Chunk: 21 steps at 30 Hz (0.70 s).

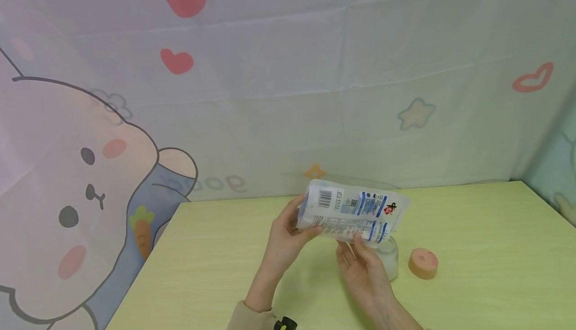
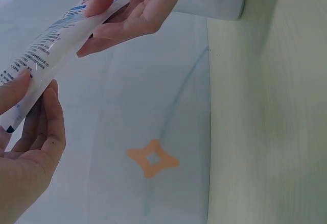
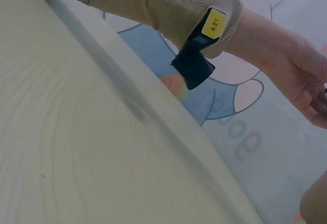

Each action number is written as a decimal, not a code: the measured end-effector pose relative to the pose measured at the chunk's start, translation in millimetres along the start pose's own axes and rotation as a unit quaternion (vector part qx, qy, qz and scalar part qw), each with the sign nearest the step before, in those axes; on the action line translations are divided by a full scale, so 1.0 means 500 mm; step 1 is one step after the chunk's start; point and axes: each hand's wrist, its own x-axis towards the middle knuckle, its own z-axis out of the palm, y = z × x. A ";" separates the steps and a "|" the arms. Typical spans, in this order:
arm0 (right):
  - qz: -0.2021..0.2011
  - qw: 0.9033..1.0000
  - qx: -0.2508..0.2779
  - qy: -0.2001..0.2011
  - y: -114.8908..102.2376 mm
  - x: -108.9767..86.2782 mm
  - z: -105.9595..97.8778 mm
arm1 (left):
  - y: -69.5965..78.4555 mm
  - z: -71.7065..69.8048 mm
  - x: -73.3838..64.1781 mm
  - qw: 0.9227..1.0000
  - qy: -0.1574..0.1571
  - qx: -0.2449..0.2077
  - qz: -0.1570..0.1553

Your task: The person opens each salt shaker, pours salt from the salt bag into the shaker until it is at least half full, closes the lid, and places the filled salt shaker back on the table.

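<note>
A white plastic pouch with a barcode and blue and black print is held up above the table, tilted, its right end lower. My left hand grips its left end, thumb over the printed face and fingers behind. My right hand holds the lower edge near the other end, thumb on the front. In the left wrist view, the pouch lies between the left hand and the right hand. Behind the right hand stands a clear jar with whitish contents, partly hidden by pouch and hand.
A round orange-pink lid lies on the light yellow-green table, right of the jar. A printed cloth hangs behind the table's back edge. The left sleeve carries a black wrist mount, seen in the right wrist view.
</note>
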 end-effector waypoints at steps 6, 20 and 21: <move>0.000 1.000 0.001 0.011 0.000 -0.001 0.003 | -0.002 -0.003 -0.001 1.000 -0.010 0.006 0.009; 0.000 1.000 0.003 0.029 -0.003 -0.003 0.010 | 0.004 -0.003 -0.001 1.000 -0.016 -0.001 0.003; 0.001 1.000 0.004 0.029 -0.003 -0.003 0.010 | 0.004 -0.003 -0.002 1.000 -0.015 0.000 0.003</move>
